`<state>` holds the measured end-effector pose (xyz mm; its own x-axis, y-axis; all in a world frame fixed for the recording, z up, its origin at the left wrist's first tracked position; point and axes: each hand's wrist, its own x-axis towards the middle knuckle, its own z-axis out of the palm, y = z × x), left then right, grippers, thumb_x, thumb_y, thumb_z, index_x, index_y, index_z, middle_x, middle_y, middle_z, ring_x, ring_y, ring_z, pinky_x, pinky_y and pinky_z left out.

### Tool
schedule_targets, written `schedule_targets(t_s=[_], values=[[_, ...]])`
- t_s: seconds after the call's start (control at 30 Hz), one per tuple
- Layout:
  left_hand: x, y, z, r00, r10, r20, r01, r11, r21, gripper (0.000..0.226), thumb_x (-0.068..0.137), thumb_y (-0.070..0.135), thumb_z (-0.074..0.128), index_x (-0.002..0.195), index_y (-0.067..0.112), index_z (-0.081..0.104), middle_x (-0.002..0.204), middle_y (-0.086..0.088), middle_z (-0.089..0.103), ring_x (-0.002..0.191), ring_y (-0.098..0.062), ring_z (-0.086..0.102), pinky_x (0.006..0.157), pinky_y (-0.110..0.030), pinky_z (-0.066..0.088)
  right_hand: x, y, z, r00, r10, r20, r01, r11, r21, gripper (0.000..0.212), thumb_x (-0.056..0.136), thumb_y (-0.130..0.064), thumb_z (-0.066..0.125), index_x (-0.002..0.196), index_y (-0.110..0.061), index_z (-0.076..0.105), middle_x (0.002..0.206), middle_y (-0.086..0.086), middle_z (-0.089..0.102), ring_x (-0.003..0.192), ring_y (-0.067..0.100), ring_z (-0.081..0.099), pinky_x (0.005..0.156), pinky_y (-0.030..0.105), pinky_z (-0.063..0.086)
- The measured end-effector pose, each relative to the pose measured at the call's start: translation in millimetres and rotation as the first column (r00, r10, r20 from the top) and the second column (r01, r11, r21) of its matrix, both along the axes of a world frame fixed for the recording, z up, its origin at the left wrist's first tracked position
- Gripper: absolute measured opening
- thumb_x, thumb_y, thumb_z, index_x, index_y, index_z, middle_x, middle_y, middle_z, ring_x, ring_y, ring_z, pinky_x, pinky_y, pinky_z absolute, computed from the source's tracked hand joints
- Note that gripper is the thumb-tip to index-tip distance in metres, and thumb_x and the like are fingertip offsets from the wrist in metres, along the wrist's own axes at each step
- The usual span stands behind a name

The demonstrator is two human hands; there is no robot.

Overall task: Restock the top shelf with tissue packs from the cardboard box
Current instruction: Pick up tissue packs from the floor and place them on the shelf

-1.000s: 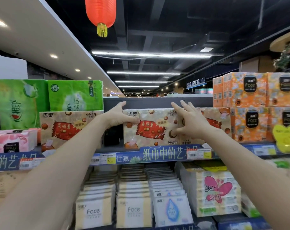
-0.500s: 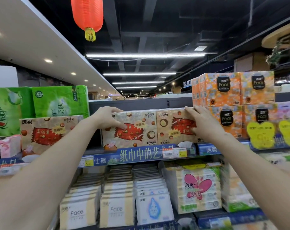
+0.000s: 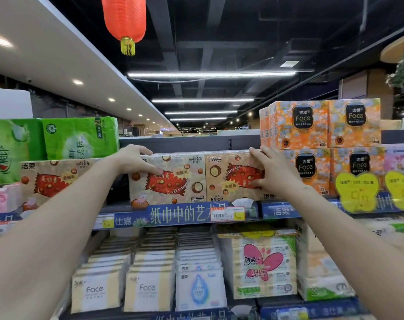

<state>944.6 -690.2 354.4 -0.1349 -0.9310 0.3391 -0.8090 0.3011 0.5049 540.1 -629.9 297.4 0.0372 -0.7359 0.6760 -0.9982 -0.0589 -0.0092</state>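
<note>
Two beige tissue packs with red candy prints stand side by side on the top shelf (image 3: pixel 178 217). My left hand (image 3: pixel 136 160) rests on the top left corner of the left tissue pack (image 3: pixel 173 181), fingers spread over its front. My right hand (image 3: pixel 269 170) presses flat on the right end of the right tissue pack (image 3: pixel 231 179), whose print is upside down. Neither hand closes around a pack. The cardboard box is out of view.
A third beige pack (image 3: pixel 48 181) stands to the left past a dark gap, under green packs (image 3: pixel 81 137). Orange Face packs (image 3: pixel 321 125) are stacked two high right of my right hand. Lower shelves hold small Face packs (image 3: pixel 148 287). A red lantern (image 3: pixel 123 19) hangs overhead.
The view has shifted, so the shelf sits further left in frame. Both hands stay on the two beige packs; my left hand's fingers have slid down onto the front of the left pack.
</note>
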Motion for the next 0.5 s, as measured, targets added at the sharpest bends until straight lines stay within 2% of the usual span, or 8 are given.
schedule_targets(t_s=[0.07, 0.17, 0.23, 0.3, 0.33, 0.4, 0.5], values=[[-0.4, -1.8, -2.7, 0.999, -0.001, -0.044, 0.0, 1.0, -0.02, 0.138, 0.014, 0.083, 0.086, 0.139, 0.028, 0.062, 0.14, -0.002, 0.061, 0.121, -0.026, 0.061, 0.1, -0.045, 0.056, 1.8, -3.0, 0.5, 1.0, -0.002, 0.0, 0.002, 1.0, -0.015, 0.103, 0.08, -0.048, 0.083, 0.161, -0.036, 0.02, 0.166, 0.0, 0.025, 0.154, 0.023, 0.016, 0.115, 0.045, 0.038], [-1.0, -2.5, -8.7, 0.995, -0.014, -0.099, 0.009, 0.999, -0.052, 0.12, 0.026, 0.073, 0.09, 0.136, 0.029, 0.065, 0.142, -0.003, 0.06, 0.124, -0.026, 0.058, 0.097, -0.041, 0.053, 2.7, -6.2, 1.6, 1.0, -0.005, 0.015, 0.005, 1.0, -0.027, 0.103, 0.078, -0.048, 0.084, 0.159, -0.036, 0.023, 0.164, -0.002, 0.029, 0.153, 0.023, 0.02, 0.109, 0.045, 0.044], [-0.1, -2.6, -9.3, 0.996, -0.018, -0.084, 0.013, 0.998, -0.056, 0.12, 0.028, 0.075, 0.089, 0.136, 0.03, 0.064, 0.144, -0.003, 0.06, 0.127, -0.026, 0.057, 0.1, -0.041, 0.052, 3.0, -7.4, 3.2, 1.0, -0.011, 0.006, 0.011, 1.0, -0.018, 0.103, 0.076, -0.048, 0.085, 0.158, -0.036, 0.024, 0.162, -0.002, 0.031, 0.151, 0.022, 0.024, 0.105, 0.045, 0.047], [0.4, 0.5, -4.8, 1.0, -0.011, -0.006, 0.011, 0.999, -0.03, 0.126, 0.028, 0.081, 0.087, 0.141, 0.03, 0.06, 0.146, -0.001, 0.058, 0.128, -0.026, 0.057, 0.104, -0.043, 0.052, 3.0, -8.6, 5.8, 1.0, -0.005, 0.006, 0.005, 1.0, 0.003, 0.104, 0.074, -0.049, 0.086, 0.157, -0.036, 0.025, 0.16, -0.001, 0.034, 0.149, 0.023, 0.027, 0.105, 0.045, 0.048], [-0.9, 3.5, -1.6, 0.999, -0.001, 0.045, 0.002, 0.999, -0.037, 0.124, 0.035, 0.079, 0.087, 0.144, 0.029, 0.057, 0.149, 0.0, 0.056, 0.131, -0.026, 0.055, 0.106, -0.043, 0.05, 2.7, -8.8, 7.2, 1.0, 0.0, 0.003, 0.0, 1.0, 0.007, 0.103, 0.073, -0.05, 0.086, 0.156, -0.035, 0.026, 0.158, 0.0, 0.035, 0.148, 0.024, 0.028, 0.107, 0.045, 0.047], [-9.5, 11.4, 3.8, 0.989, 0.011, 0.147, 0.006, 0.993, -0.118, 0.119, 0.045, 0.074, 0.086, 0.149, 0.028, 0.053, 0.156, 0.002, 0.049, 0.141, -0.025, 0.047, 0.114, -0.044, 0.043, 1.9, -11.3, 9.1, 1.0, 0.007, -0.028, -0.007, 1.0, -0.008, 0.099, 0.073, -0.052, 0.084, 0.154, -0.032, 0.031, 0.155, 0.001, 0.041, 0.145, 0.025, 0.032, 0.112, 0.045, 0.04], [-45.6, 28.5, 6.0, 0.966, -0.046, 0.254, 0.102, 0.972, -0.213, 0.116, 0.054, 0.076, 0.085, 0.154, 0.033, 0.046, 0.162, 0.006, 0.042, 0.148, -0.022, 0.04, 0.119, -0.051, 0.037, 4.8, -12.5, 13.1, 0.998, 0.052, -0.036, -0.053, 0.998, -0.026, 0.097, 0.077, -0.056, 0.08, 0.157, -0.026, 0.033, 0.157, 0.002, 0.042, 0.146, 0.025, 0.032, 0.121, 0.045, 0.027]])
